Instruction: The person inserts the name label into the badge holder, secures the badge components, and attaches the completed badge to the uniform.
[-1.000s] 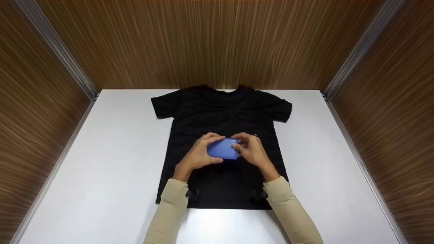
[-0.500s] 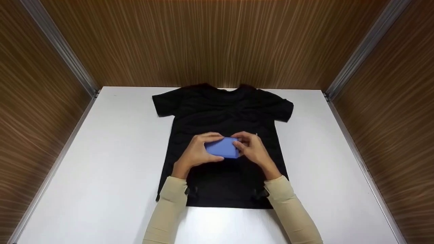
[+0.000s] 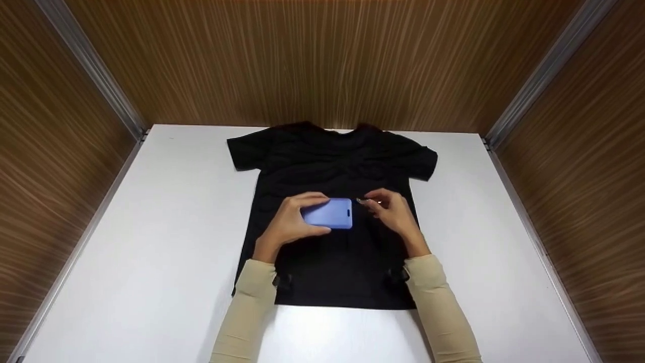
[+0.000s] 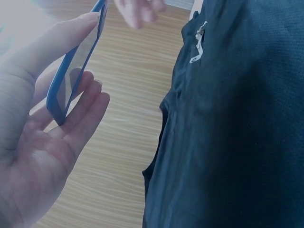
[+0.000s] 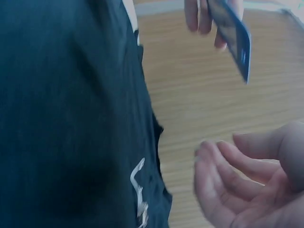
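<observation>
My left hand (image 3: 292,219) grips a flat blue card holder (image 3: 328,214) by its long edges, thumb on the near side and fingers on the far side. A small dark slot shows at its right end. Tilted in the left wrist view, the card holder (image 4: 71,71) has a blue rim around a greyish face. My right hand (image 3: 393,209) is apart from it, to the right. Loosely bent fingers of the right hand (image 5: 237,180) show nothing between them in the right wrist view. Beside them, a silver metal clip (image 5: 138,192) lies on the black T-shirt (image 5: 71,118).
Beneath both hands the black T-shirt (image 3: 332,171) is spread on a white table (image 3: 181,212), its collar toward the back. Wood-grain panels (image 3: 322,65) stand at the back and both sides. In the head view, the right hand partly covers the clip.
My right hand has let go of the card holder and moved right, uncovering its slotted end. My left hand keeps its grip and has moved slightly up and left in the head view.
</observation>
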`<state>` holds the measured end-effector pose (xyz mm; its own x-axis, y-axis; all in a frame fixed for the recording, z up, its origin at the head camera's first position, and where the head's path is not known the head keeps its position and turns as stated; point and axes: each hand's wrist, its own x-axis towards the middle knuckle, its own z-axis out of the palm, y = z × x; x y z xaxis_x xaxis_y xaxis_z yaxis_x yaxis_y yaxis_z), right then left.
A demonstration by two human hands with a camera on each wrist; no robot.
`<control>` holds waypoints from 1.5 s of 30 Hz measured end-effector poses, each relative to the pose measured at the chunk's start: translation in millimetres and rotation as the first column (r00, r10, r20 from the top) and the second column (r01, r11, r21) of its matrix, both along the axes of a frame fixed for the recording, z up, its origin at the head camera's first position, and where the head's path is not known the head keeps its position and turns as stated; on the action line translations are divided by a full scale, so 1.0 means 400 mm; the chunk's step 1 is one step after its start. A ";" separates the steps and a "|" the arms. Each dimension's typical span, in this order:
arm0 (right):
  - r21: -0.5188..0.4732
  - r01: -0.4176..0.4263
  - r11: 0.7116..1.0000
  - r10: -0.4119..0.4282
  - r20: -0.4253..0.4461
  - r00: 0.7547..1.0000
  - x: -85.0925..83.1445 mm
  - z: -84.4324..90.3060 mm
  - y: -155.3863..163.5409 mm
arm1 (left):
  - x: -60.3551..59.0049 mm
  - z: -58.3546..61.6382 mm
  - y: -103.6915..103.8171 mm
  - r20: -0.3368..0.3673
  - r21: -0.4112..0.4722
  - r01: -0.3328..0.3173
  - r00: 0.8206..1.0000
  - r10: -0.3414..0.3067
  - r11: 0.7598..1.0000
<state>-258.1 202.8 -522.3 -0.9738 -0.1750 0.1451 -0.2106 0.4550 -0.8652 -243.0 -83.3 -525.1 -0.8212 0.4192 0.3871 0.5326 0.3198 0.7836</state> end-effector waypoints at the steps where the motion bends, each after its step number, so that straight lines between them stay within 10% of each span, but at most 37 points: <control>1: 0.040 0.011 0.999 -0.011 -0.006 1.000 -0.004 -0.004 0.007 | -0.001 0.000 0.000 0.004 0.000 0.000 1.000 0.000 1.000; 15: 0.443 0.030 0.896 -0.001 -0.066 0.998 -0.067 -0.030 0.034 | -0.007 -0.002 0.002 0.010 -0.008 -0.013 1.000 0.014 1.000; 29: 0.552 0.053 0.832 0.015 -0.118 0.993 -0.106 -0.074 0.016 | 0.001 -0.004 -0.008 -0.006 -0.011 -0.040 0.999 0.040 0.999; 45: 0.485 -0.065 0.872 0.057 0.030 0.998 -0.096 -0.040 0.038 | -0.002 -0.006 -0.012 0.022 0.011 -0.029 0.999 0.029 1.000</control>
<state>-296.3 217.9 -538.5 -0.9603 -0.2786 0.0123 -0.2406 0.8052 -0.5420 -243.6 -88.3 -527.5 -0.8414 0.3908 0.3732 0.5056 0.3258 0.7989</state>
